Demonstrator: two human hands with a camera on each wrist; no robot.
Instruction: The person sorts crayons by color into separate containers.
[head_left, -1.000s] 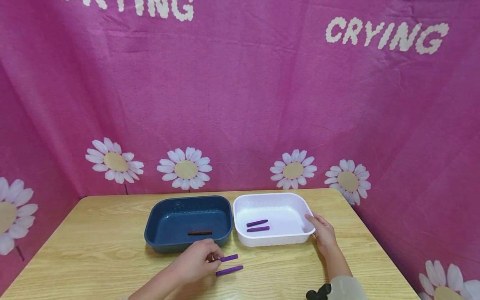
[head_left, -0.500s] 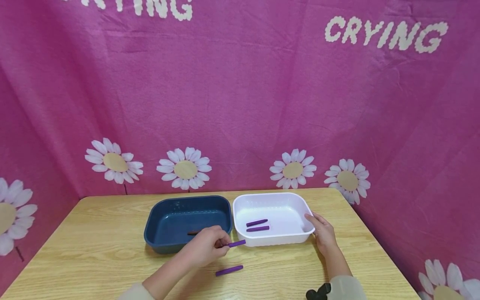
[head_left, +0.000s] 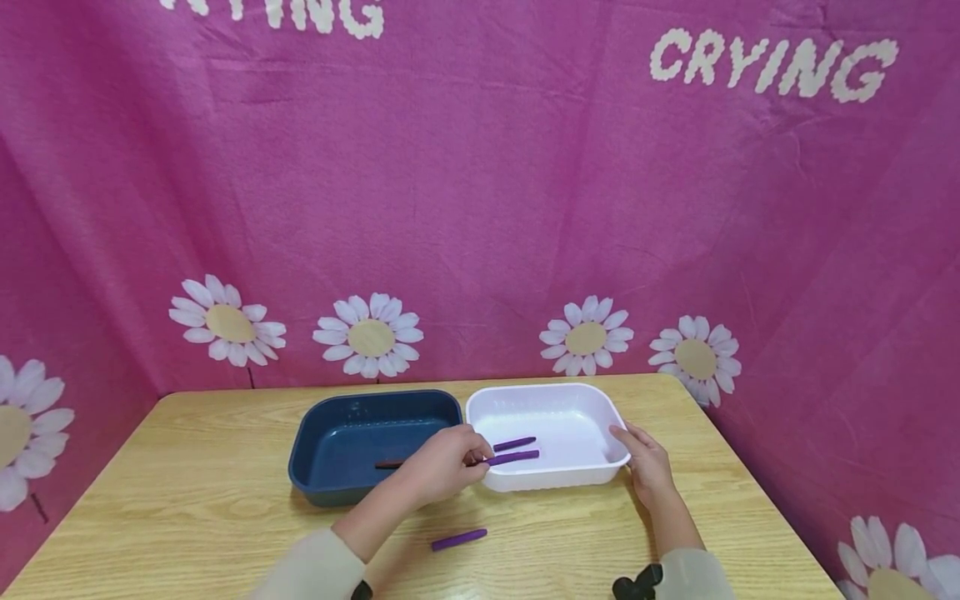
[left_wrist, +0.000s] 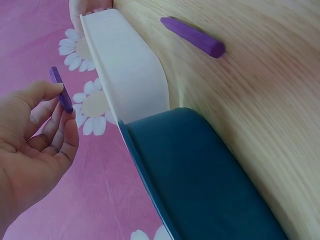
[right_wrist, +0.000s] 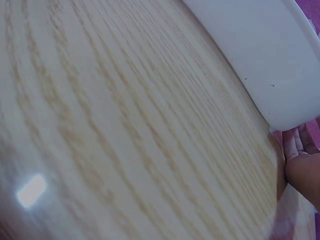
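Note:
My left hand (head_left: 448,462) pinches a purple crayon (left_wrist: 61,91) between thumb and fingertips, above the near left corner of the white plastic tray (head_left: 551,479). Inside that tray lie two purple crayons; the farther crayon (head_left: 515,444) shows whole, while the nearer one lines up with the held crayon and they are hard to tell apart. My right hand (head_left: 647,462) grips the tray's right end, thumb over the rim. Another purple crayon (head_left: 459,540) lies on the table in front. A brown crayon (head_left: 388,464) in the dark blue tray (head_left: 337,496) is partly hidden by my left hand.
Both trays stand side by side on the light wooden table (head_left: 187,492). Behind them hangs a pink cloth (head_left: 480,208) printed with daisies and white letters. A black strap piece (head_left: 637,583) sits by the right sleeve.
My left hand has lifted the purple crayon from the table and carried it up and right to the white tray's rim. The right hand has stayed on the tray.

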